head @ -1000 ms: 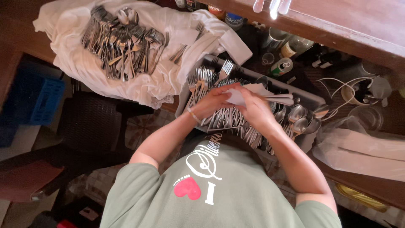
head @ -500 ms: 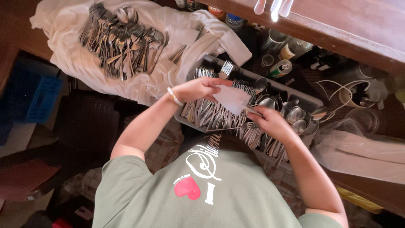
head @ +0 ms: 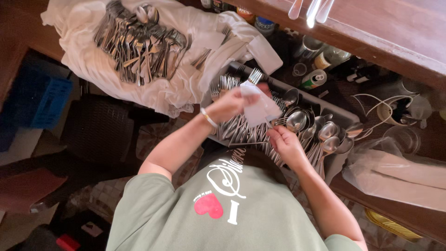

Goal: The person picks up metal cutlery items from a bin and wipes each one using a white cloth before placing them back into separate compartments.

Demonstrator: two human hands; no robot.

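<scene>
A shiny steel fork (head: 255, 75), tines toward 12 o'clock, is clamped with a soft white cloth (head: 260, 108) by the left hand (head: 232, 103) above the grey cutlery tray (head: 325, 103). The right hand (head: 287, 144), at 5 o'clock from it, is curled over spoon handles (head: 320, 153); its grip cannot be told.

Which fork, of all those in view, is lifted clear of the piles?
The fork in the left hand, wrapped in a white cloth, tines pointing up. The others lie flat in the grey tray or on the white sheet.

Wooden counter (head: 395, 42) top right, blue crate (head: 44, 100) left, dark woven chair (head: 100, 132), patterned floor tiles (head: 158, 135).
</scene>
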